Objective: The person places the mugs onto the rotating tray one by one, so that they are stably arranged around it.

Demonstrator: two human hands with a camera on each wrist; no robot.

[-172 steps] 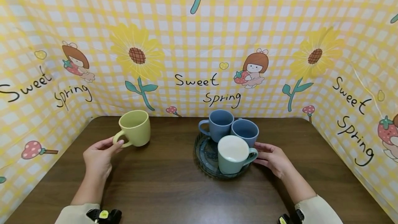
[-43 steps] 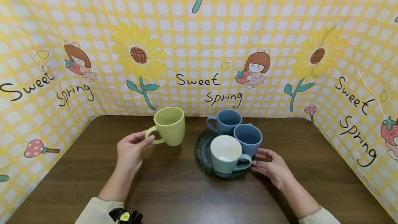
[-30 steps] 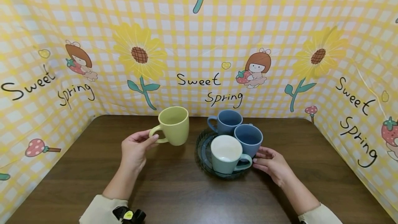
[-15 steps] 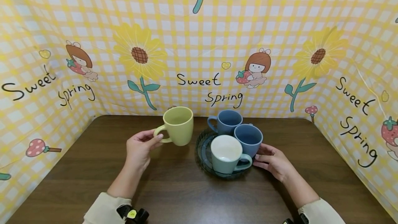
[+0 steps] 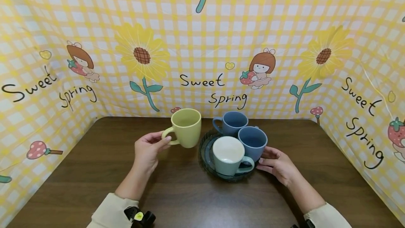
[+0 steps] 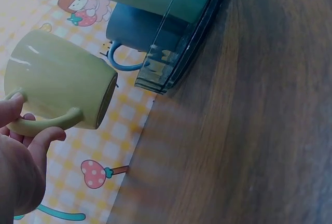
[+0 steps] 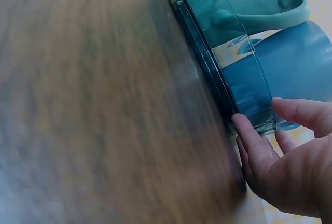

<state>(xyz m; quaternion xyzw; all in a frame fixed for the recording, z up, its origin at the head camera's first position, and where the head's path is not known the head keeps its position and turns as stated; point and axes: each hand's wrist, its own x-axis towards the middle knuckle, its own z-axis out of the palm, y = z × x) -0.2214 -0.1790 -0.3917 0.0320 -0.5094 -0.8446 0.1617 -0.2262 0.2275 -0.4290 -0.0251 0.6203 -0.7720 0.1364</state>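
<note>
My left hand grips the handle of a yellow-green mug, thumb on the near side. The mug hangs upright just left of a round, dark see-through glass tray. In the left wrist view its base shows lifted off the wood. Standing on the tray are a pale green mug with a white inside in front, a blue mug at the right and another blue mug behind. My right hand holds the tray's right edge; in the right wrist view the thumb is at the rim, fingers low at the base.
The dark brown wooden table extends on both sides of the tray and in front. A yellow checked cloth with printed flowers and figures hangs behind the table and along both sides.
My left hand has carried the yellow-green mug rightward, close to the tray. Since the oldest frame, the front mug on the tray has shifted left and the back blue mug right.
</note>
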